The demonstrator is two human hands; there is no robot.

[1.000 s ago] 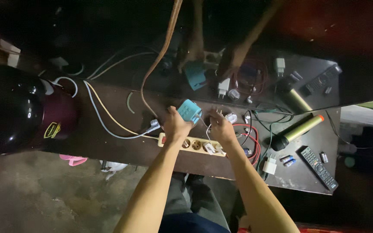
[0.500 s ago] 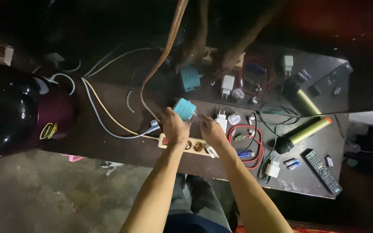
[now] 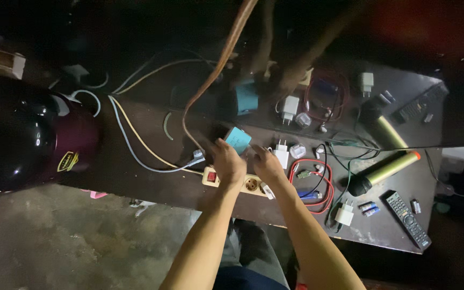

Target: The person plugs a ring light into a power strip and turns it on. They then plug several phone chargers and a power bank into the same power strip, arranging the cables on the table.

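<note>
The left hand is closed around a teal plug adapter, holding it just above the far edge of the cream power strip near the middle of the dark worktop. To seat an adapter like this well, I judge it best held square to a socket and pressed straight down, with the strip steadied. The right hand sits just beside it with fingers curled narrow at the adapter's right side; whether it pinches a thin white lead there I cannot tell. A white charger lies right of both hands, a red cable beyond.
</note>
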